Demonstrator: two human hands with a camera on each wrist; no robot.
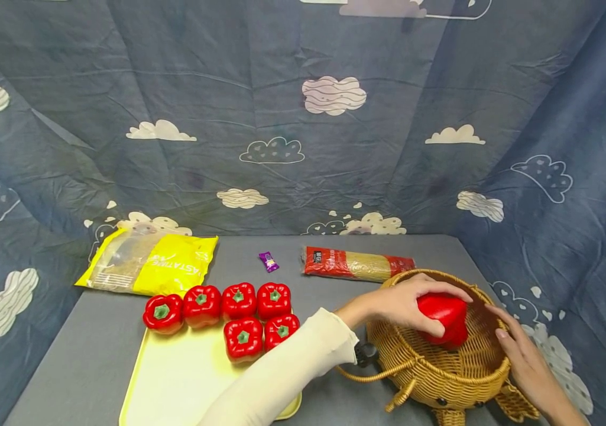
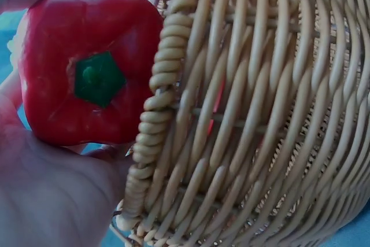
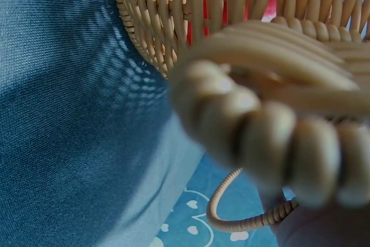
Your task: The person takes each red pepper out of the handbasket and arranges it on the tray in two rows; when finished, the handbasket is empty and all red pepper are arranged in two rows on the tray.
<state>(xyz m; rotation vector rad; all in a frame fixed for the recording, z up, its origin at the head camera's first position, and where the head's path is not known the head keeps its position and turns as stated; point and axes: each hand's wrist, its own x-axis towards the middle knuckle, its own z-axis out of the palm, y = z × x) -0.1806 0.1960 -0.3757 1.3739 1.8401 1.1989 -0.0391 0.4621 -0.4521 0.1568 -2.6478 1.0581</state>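
Note:
My left hand (image 1: 406,303) holds a red bell pepper (image 1: 447,319) in the mouth of a wicker basket (image 1: 441,381). In the left wrist view the pepper (image 2: 55,105) shows its green stem end beside the woven rim, with fingers and palm around it. My right hand (image 1: 528,361) grips the basket's right rim, thumb toward the inside. Only a dark sliver of that hand shows in the right wrist view, near the basket's blurred woven ear. Spots of red show through the weave in both wrist views. Several more red bell peppers (image 1: 242,338) stand on a pale yellow tray (image 1: 185,378).
A yellow plastic bag (image 1: 177,266) lies at the back left. Toward the back middle are a small purple wrapped sweet (image 1: 268,261) and a red-ended pack of noodles (image 1: 361,265). The basket's handle (image 1: 366,377) loops out to the left, close to the tray. Cloud-patterned cloth hangs behind.

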